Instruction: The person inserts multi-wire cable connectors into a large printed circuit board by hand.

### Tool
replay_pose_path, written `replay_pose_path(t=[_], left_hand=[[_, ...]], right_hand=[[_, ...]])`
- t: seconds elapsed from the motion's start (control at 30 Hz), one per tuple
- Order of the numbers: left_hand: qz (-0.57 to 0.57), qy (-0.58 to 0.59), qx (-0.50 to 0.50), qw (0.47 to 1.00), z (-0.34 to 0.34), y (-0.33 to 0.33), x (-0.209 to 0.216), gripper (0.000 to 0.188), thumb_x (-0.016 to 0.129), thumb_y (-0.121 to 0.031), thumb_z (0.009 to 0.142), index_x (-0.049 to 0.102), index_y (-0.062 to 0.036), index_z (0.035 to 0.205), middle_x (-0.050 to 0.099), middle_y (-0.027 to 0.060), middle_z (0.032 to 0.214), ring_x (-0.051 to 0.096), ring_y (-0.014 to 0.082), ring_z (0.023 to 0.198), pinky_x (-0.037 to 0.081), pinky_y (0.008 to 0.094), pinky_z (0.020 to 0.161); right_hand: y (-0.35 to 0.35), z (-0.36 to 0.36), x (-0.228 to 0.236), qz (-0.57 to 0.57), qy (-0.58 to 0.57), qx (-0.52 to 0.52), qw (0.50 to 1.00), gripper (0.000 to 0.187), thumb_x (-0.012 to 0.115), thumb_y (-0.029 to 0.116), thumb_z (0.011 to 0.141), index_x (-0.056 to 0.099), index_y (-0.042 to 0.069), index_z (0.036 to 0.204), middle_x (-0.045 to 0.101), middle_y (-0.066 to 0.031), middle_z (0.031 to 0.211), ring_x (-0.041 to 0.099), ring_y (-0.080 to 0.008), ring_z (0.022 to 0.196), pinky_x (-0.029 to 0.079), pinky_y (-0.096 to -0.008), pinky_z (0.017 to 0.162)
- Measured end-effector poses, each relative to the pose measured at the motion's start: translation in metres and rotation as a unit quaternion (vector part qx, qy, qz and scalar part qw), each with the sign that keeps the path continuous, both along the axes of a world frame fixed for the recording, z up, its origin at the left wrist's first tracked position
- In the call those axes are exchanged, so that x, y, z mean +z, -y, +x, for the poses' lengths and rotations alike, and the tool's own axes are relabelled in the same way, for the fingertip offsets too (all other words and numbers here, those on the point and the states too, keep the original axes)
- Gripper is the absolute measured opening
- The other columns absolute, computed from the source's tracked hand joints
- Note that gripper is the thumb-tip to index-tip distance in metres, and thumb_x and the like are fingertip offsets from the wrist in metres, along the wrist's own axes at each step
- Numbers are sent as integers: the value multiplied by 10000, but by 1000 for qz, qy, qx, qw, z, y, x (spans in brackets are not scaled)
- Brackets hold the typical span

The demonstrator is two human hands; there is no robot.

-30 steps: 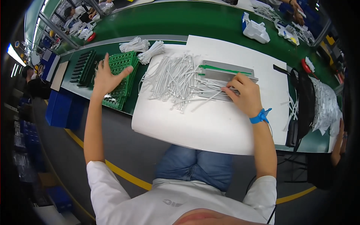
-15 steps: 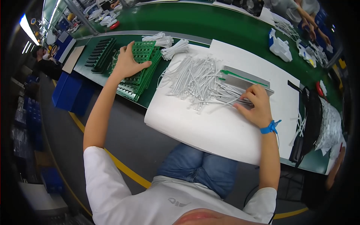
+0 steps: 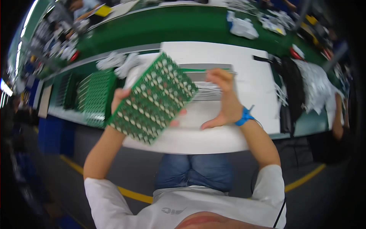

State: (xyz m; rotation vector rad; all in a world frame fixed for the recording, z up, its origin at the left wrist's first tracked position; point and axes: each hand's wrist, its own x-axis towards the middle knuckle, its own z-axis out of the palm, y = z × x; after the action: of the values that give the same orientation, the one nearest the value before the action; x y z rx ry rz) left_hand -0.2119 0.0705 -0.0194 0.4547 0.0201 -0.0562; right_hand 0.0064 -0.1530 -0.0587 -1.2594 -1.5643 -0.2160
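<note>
My left hand [image 3: 120,100] holds a green circuit board panel [image 3: 154,98] by its sides, tilted above the white work surface [image 3: 175,142]. Rows of small pale parts cover the face of the panel. Beside its right edge is my right hand [image 3: 225,100], with thumb and fingers spread and nothing between them. Behind that hand lies a grey metal fixture [image 3: 228,77] with a thin green strip [image 3: 192,70] along it. White cables [image 3: 206,91] lie at the fixture, partly hidden by the panel and my right hand.
At left stands a stack of green boards [image 3: 98,95], with bundles of white cables [image 3: 127,65] behind it. A black bag [image 3: 295,89] and clear plastic bags [image 3: 318,89] lie at right. Across the green bench are white plastic parts [image 3: 244,28]. A blue bin [image 3: 57,133] stands low at left.
My left hand has lifted a circuit board panel from the stack and brought it right, over the white surface. My right hand has let go of the white cables and opened. The view has shifted.
</note>
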Motion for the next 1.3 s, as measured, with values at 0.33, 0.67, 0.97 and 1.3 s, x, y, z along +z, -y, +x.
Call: replay_pose_path(t=[0.33,0.67,0.97,1.3], left_hand=[[283,-217,-172,918,50,71,-31,507,512,-412,1021,584,6,1299,678,120,1202,679,180,1028,536,323,934],[756,83,340,554,66,41,-5,86,648,-46,904,700,-5,957,660,73,746,594,135,658,466,262,623],[848,342,144,379,129,70,-24,348,796,-235,690,684,-53,965,636,100,908,580,298,805,448,402,717],[862,339,45,374,111,83,-30,620,825,-421,653,670,-36,1114,592,159,1143,556,364,1073,406,514,987]], right_hand=[[107,-43,15,-206,47,-154,965,842,894,499,555,648,188,1298,487,-201,1438,573,-371,1122,481,-425,932],[121,-56,-9,-332,90,-324,882,749,815,521,698,615,152,1319,470,-87,1481,417,-362,1314,333,-506,1069],[97,-64,-21,-257,-54,-378,888,417,743,418,822,680,104,1090,583,-108,1299,483,-338,1257,318,-496,1098],[188,-107,-40,-234,31,-497,835,318,750,285,812,676,122,1075,597,-105,1219,545,-308,1170,393,-484,1044]])
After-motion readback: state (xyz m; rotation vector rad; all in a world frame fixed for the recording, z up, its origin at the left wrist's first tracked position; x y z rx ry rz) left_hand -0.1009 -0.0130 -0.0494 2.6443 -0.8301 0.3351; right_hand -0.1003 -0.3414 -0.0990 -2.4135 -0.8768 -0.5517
